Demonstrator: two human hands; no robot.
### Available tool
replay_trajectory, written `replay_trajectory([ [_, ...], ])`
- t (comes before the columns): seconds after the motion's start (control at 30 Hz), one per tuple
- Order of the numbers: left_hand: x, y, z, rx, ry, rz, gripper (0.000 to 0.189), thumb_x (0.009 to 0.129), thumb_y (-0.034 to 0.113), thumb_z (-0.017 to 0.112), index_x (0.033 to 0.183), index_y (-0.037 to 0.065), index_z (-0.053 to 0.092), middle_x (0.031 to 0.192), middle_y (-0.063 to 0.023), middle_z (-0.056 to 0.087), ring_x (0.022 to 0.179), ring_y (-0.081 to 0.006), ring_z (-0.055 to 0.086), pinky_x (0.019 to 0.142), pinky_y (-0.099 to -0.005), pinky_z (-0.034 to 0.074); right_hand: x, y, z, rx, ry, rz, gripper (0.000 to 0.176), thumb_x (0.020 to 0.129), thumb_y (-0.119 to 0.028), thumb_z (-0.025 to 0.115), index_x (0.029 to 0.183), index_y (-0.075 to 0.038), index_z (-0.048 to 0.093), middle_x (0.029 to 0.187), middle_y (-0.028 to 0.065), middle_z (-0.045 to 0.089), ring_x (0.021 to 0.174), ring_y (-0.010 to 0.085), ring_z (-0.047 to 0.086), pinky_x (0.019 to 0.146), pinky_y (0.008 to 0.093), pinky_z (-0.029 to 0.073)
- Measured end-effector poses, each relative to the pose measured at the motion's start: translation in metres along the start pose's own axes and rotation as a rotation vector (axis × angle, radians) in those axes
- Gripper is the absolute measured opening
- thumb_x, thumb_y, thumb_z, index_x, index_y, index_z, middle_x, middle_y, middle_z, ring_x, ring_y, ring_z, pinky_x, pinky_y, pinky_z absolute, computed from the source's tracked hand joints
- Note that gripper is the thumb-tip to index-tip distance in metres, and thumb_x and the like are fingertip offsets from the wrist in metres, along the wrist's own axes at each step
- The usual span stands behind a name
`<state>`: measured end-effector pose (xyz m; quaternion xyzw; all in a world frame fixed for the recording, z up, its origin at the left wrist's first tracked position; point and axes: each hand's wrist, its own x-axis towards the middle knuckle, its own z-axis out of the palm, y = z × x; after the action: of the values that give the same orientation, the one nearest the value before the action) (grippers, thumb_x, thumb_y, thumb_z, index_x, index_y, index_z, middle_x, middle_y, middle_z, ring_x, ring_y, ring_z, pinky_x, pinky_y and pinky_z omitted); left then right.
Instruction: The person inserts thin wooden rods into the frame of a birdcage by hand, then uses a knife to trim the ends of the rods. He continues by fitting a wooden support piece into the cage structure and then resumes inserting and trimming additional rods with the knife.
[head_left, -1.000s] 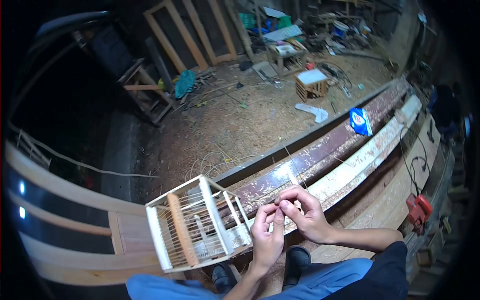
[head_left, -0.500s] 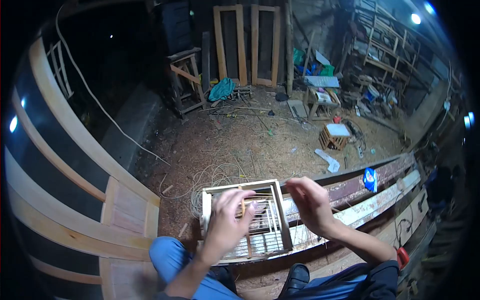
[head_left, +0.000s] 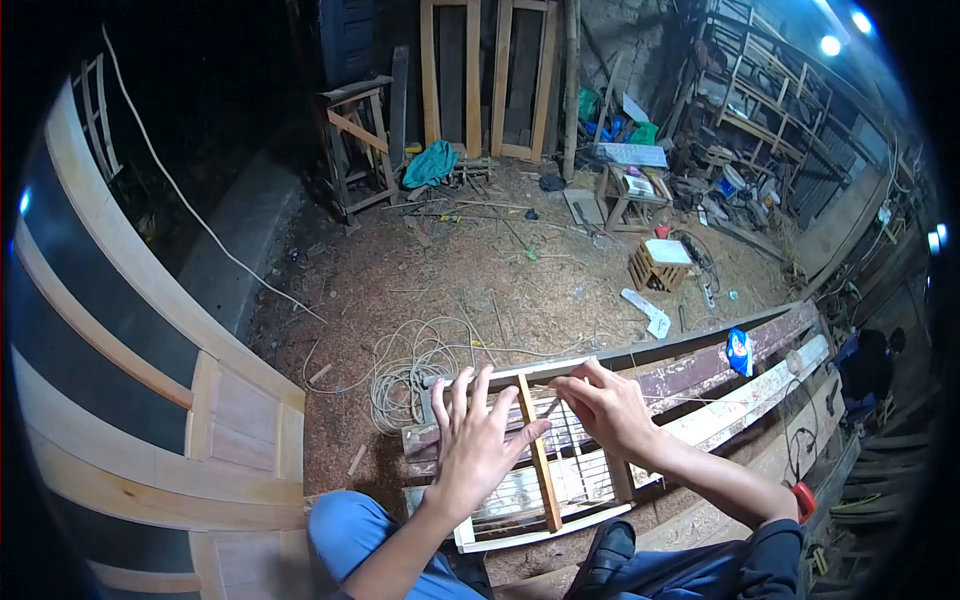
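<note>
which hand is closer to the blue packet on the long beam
Right. The right hand sits on the wooden cage on the side toward the blue packet; the left hand lies spread on the cage, farther from it.

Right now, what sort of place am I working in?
Probably a woodworking shop: wooden frames stand at the back, sawdust covers the floor, and you hold a slatted wooden cage.

Single head-worn view, wide-angle, looking forward and steeply down from above the wooden cage [head_left: 585,475], which lies close beneath the lens at lower centre. Beyond the cage the field takes in the sawdust floor [head_left: 450,270]. Farthest from the cage, the door frames [head_left: 485,80] stand along the back wall.
</note>
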<state>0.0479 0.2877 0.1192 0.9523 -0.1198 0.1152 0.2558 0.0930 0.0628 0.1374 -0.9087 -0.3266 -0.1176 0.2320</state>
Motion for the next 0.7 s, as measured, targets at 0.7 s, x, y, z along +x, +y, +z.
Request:
replay_trajectory([
  [0.7, -0.026, 0.042, 0.006, 0.091, 0.052, -0.002, 0.057, 0.077, 0.039, 0.085, 0.122, 0.006, 0.074, 0.145, -0.0176, 0.057, 0.142, -0.0377, 0.044, 0.123, -0.0582, 0.023, -0.039, 0.033, -0.001, 0.136, 0.005, -0.276, 0.043, 0.081, -0.006, 0.072, 0.123, 0.0, 0.065, 0.109, 0.0121, 0.061, 0.097, 0.0263, 0.067, 0.07, 0.0363, 0.059],
])
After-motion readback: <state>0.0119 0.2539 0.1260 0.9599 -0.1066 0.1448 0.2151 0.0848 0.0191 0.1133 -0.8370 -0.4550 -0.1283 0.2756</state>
